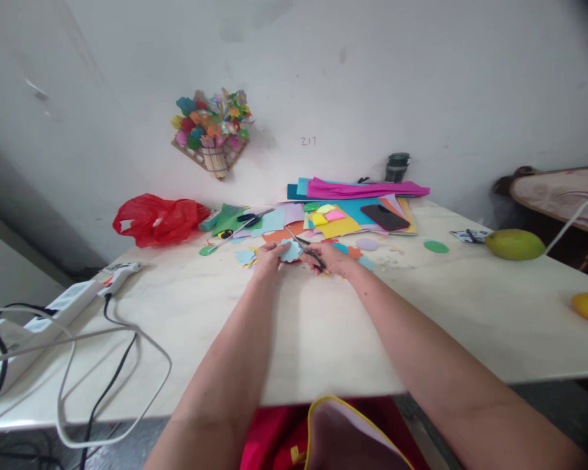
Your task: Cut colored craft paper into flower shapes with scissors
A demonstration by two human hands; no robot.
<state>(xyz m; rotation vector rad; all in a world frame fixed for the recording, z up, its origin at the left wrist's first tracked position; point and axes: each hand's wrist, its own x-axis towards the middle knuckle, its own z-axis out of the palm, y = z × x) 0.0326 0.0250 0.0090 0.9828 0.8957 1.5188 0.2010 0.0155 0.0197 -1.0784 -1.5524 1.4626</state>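
Note:
My left hand (269,257) pinches a light blue paper flower cutout (291,250) with a scalloped edge. My right hand (329,258) is closed around a pair of dark-handled scissors (316,260), their blades pointing up and left behind the paper's right side. Whether the blades touch the paper I cannot tell. Left of my left hand lies a small stack of light blue and yellow cutouts (246,258). Beside my right hand are orange and blue paper flowers (355,252) and a lilac paper oval (367,244).
Behind my hands lie coloured paper sheets (343,226), a phone (385,217) and a second pair of scissors (255,217). A red plastic bag (157,219) sits back left. A glue gun (120,279), power strip (53,320) and cables are at left, a mango (515,244) at right.

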